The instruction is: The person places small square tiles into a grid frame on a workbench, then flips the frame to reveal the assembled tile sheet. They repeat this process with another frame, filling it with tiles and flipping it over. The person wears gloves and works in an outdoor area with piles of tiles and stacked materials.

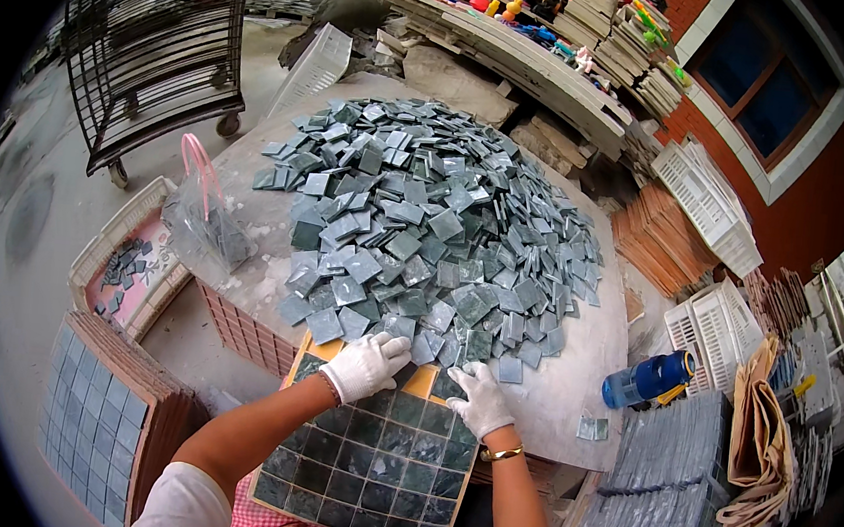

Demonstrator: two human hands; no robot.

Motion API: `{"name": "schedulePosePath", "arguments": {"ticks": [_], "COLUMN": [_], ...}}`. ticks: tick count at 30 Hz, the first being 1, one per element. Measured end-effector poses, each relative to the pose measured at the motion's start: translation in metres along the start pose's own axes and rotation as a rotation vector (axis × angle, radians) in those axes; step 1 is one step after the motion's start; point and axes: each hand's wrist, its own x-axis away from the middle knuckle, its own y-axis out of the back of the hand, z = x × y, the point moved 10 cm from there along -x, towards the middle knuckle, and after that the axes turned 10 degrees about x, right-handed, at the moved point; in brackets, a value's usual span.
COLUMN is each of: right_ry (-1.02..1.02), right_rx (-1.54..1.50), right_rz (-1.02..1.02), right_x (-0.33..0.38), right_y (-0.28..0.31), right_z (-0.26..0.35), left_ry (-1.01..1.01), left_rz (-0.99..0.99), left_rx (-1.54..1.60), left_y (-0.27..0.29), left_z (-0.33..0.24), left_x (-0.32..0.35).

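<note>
Both hands gloved in white, working at the top edge of a square grid tray [370, 460] in the lower centre of the frame, mostly filled with dark green tiles; orange base shows bare along its top row. Left hand [365, 364] rests on the tray's upper left corner, fingers curled loosely over tiles at the pile edge; can't tell if it grips one. Right hand [478, 399] sits at the upper right of the tray, fingers bent down onto a tile there, a gold bracelet [502, 453] at the wrist. Big loose pile of grey-green tiles [425, 224] covers the table [583, 378] just above the tray. Left of the pile: clear plastic bag [206, 230] with pink handles, a few tiles inside. Further left, a white crate [120, 272] with a pink bottom holding scattered tile bits. Blue bottle [648, 379] lies on its side at the table's right edge. Empty white crates [713, 204] stacked in the upper right.
</note>
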Motion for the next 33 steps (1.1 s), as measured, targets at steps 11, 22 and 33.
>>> {"name": "schedulePosePath", "arguments": {"ticks": [11,22,33], "right_ry": [-0.097,-0.008,-0.062], "right_rx": [-0.116,0.082,0.226], "right_rz": [0.037,0.211,0.091], "right_x": [-0.022,-0.027,-0.041], "right_y": [0.001,-0.022,0.001], "right_z": [0.022,0.053,0.048], "left_ry": [0.195,0.453,0.345], "left_rz": [-0.135,-0.308,-0.280], "left_rx": [0.310,0.059,0.209], "left_y": [-0.031,0.033,0.031], "left_z": [-0.003,0.025,0.048], "left_x": [-0.014,0.047,0.021]}}
